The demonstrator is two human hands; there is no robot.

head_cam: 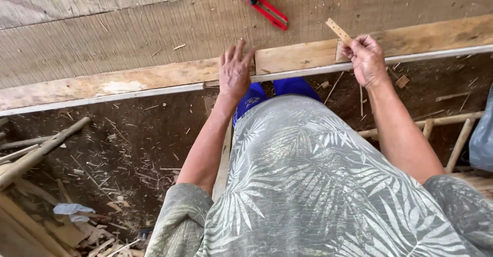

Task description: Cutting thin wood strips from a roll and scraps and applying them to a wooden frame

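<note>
Keep left hand (234, 72) flat, fingers spread, pressing the near plank edge (154, 79) of the plywood bench (128, 31), while right hand (366, 59), pinching the small wooden strip (339, 31), seats it squarely against the right plank section.

Red/black cutter (267, 7), pale tan wood strip (339, 31), grey shirt (308, 185) w/ white palm-leaf print, blue shoes (294, 86)

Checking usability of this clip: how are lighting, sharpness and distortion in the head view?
Head view: even daylight, no glare; left hand, right hand and red-handled cutter are sharp; the long pale wooden plank bows slightly from wide-angle distortion; the dirt floor below is dimmer.
</note>
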